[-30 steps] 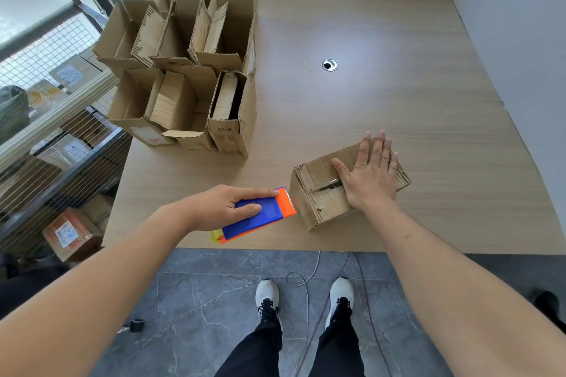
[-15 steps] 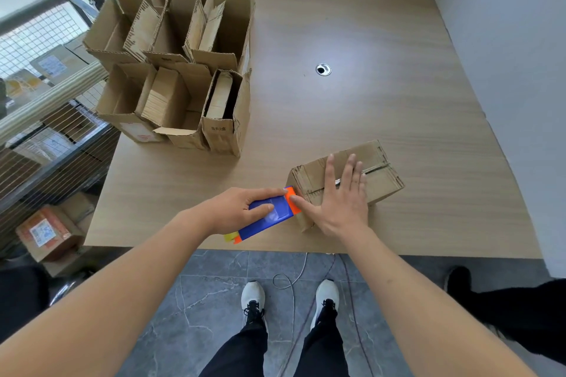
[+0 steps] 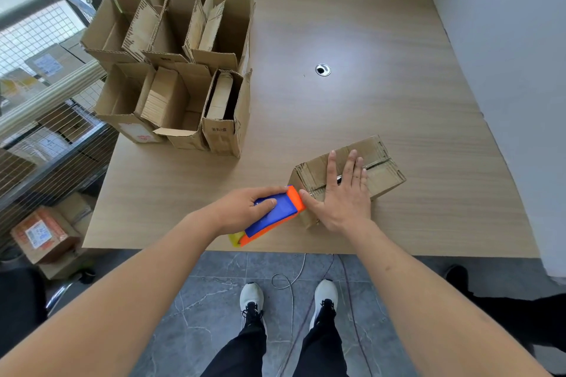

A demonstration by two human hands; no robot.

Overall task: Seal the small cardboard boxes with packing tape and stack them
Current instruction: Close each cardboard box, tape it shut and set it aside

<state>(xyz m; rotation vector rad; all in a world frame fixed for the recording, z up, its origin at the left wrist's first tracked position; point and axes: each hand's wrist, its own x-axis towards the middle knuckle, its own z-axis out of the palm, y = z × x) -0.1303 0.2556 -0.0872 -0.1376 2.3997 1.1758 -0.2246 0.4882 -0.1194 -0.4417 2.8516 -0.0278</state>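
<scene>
The right hand (image 3: 340,193) slid back along the closed box (image 3: 379,168) toward its near end, and the left hand (image 3: 245,208) brought the tape dispenser (image 3: 275,214) up against that end.

Wooden table (image 3: 382,95) with closed box (image 3: 384,173), cluster of open boxes (image 3: 180,76).

A wooden table (image 3: 382,107) has a round metal cable grommet (image 3: 323,69) set into it, well beyond the hands. Below the hands, a thin cable (image 3: 288,281) loops over grey marble-patterned floor tiles (image 3: 211,294). Far left stands a wire mesh rack (image 3: 46,144).
</scene>
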